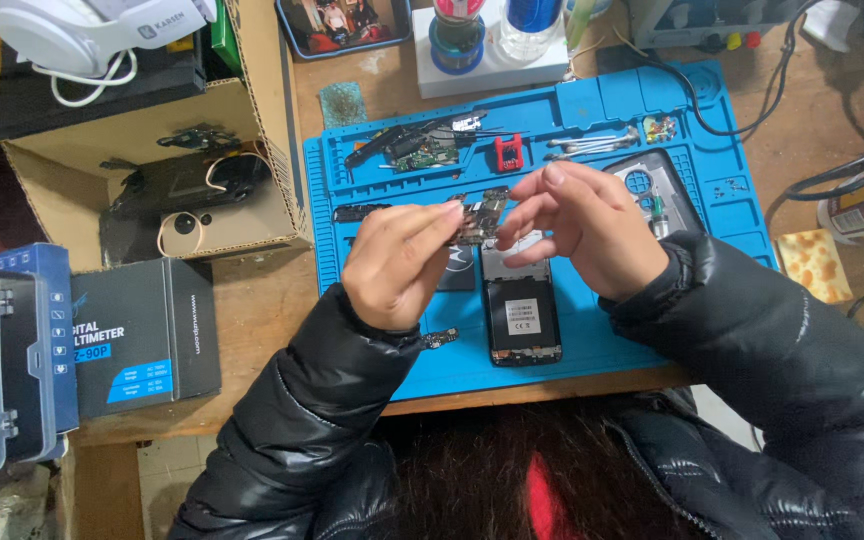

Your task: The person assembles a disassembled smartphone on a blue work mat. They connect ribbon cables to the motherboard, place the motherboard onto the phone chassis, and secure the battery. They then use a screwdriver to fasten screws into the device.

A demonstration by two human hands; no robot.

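In the head view, you are holding a small circuit board (479, 215) up above the blue repair mat (572, 330), pinched between both hands: your left hand (397, 265) is closing its fingertips on the board's left edge, and your right hand (582, 225) is curling its fingers around the right edge from the other side. The board is sitting right at the fingertips of both hands, raised clear of the mat and roughly over the top end of the opened phone body (523, 320), which is lying flat just below your hands. By the look of it, you are examining or turning a part lifted out of that phone; any next move is calling for a light, steady pinch on the edges only, since the board is thin and its components are exposed. A second small board (440, 338) is lying beside your left wrist, and tweezers (592, 145) are resting near the mat's far edge.
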